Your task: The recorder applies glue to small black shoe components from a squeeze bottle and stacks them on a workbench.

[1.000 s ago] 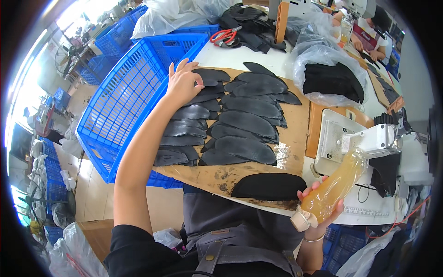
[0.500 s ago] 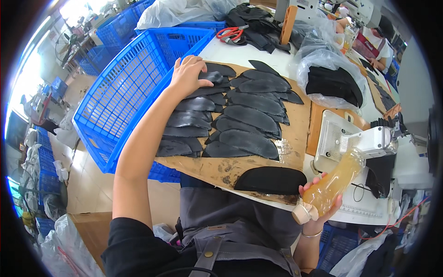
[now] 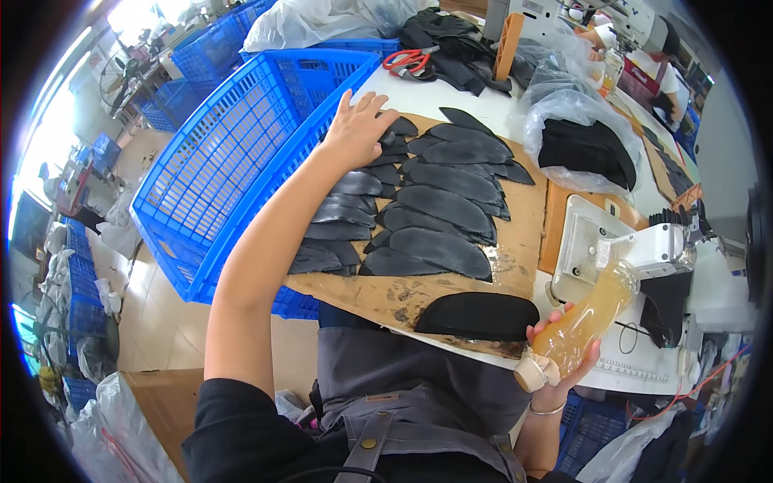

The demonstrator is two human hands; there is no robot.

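My left hand lies spread over the far end of the left row of curved black pieces, its fingers apart; what is under the palm is hidden. In my right hand is a clear bottle of yellowish liquid, tilted with its capped end toward me. A second row of dark, leaf-shaped pieces overlaps on the cardboard sheet. Close to the bottle, a thicker black curved piece rests at the cardboard's near edge.
A blue plastic crate stands left of the cardboard. Red-handled scissors lie at the back beside dark fabric. A plastic bag with black pieces sits at the right, behind a white sewing machine. Another person works at the far right.
My left hand has shifted a little right and away from me, with its fingers raised and more spread. My right hand still holds the bottle in nearly the same place.
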